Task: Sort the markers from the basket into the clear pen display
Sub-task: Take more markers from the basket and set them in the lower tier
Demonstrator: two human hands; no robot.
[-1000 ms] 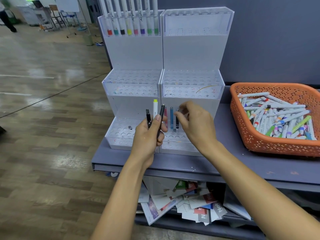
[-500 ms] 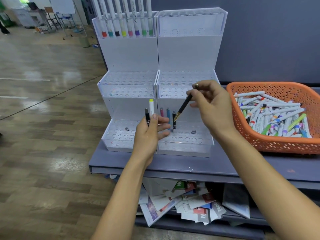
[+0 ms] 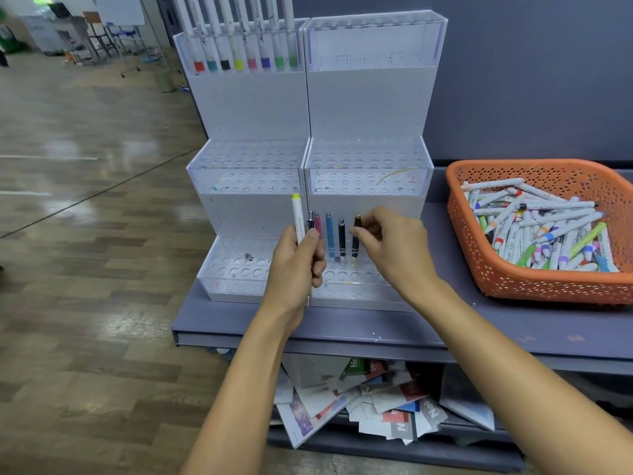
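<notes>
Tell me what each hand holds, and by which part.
The left hand grips a yellow-capped white marker and a dark pen by their lower halves. The right hand pinches an upright black gold-tipped pen near its top.

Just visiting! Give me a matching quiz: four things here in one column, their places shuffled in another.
1. yellow-tipped marker
2. gold-capped pen
3. orange basket
4. row of coloured markers

A. on the table, right of the display
B. top left tier of the display
C. gripped in the left hand
D. pinched by the right hand, lowest tier

Pairs: 1-C, 2-D, 3-A, 4-B
</notes>
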